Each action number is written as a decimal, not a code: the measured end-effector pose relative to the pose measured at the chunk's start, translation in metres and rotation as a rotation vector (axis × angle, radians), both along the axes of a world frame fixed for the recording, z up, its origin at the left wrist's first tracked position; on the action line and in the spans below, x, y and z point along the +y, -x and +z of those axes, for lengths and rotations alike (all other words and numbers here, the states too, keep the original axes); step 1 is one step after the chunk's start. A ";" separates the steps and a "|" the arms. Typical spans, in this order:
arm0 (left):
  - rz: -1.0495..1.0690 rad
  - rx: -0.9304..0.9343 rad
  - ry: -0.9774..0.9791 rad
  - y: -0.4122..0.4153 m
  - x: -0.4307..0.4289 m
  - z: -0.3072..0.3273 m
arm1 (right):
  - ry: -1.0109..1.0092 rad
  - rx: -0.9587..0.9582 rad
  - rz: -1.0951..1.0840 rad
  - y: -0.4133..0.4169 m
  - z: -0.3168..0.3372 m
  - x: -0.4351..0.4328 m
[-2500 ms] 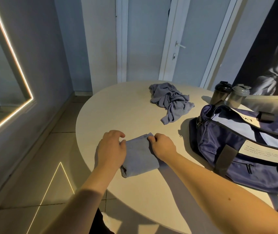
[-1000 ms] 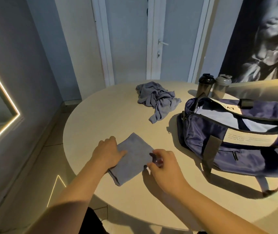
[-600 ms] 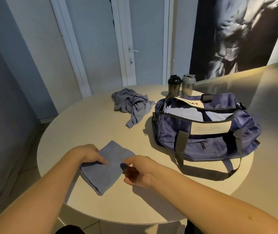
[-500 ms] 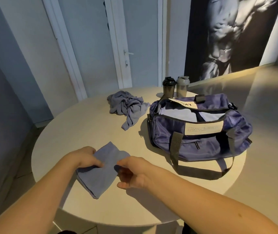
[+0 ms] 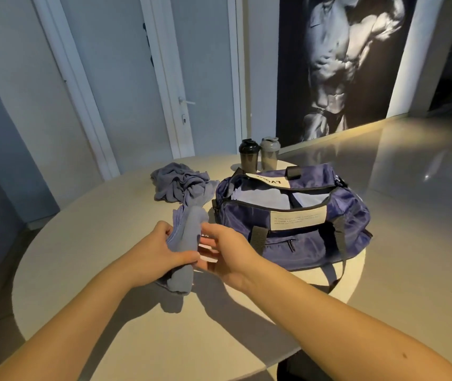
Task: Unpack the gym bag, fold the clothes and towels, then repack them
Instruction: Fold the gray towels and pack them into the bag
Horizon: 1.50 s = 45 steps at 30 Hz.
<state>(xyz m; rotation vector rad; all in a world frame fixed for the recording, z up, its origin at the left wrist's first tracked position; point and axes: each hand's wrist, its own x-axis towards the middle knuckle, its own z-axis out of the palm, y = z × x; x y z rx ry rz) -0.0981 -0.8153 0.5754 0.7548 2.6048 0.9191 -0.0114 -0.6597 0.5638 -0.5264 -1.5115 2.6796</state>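
Head view: the left hand [image 5: 161, 254] grips the folded towel [image 5: 189, 235], thumb curled across it, above the table [image 5: 82, 243] near its front edge. The right hand [image 5: 227, 257] pinches the towel's right side. The open bag [image 5: 296, 224] sits toward the right edge, with a crumpled cloth [image 5: 181, 182] and two shakers [image 5: 259, 156] by the far edge.

There is one table [image 5: 82, 270], one bag [image 5: 301, 235], two bottles [image 5: 249, 156] [image 5: 269, 155], one folded cloth [image 5: 189, 235], one crumpled cloth [image 5: 178, 182], two hands [image 5: 156, 251] [image 5: 230, 254] and one poster [image 5: 343, 64].
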 end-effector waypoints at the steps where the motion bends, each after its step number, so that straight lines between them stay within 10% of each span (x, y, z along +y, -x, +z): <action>1: -0.005 0.038 -0.029 -0.002 0.010 0.003 | -0.012 0.035 0.005 -0.003 0.003 0.010; 5: -0.014 0.200 -0.185 -0.005 0.053 0.022 | -0.276 0.179 -0.072 -0.026 0.022 0.060; 10: -0.133 0.445 -0.306 -0.008 0.123 0.052 | -1.144 0.220 -0.335 -0.049 0.027 0.146; 16: -0.219 0.642 -0.091 0.001 0.225 0.046 | -1.955 -0.078 -0.143 -0.053 0.014 0.227; 39: -0.318 0.731 0.388 0.033 0.207 0.032 | -1.825 0.183 -0.082 -0.081 0.012 0.166; 45: -0.205 0.443 0.228 0.022 0.223 0.035 | -2.040 0.049 0.116 -0.076 0.031 0.197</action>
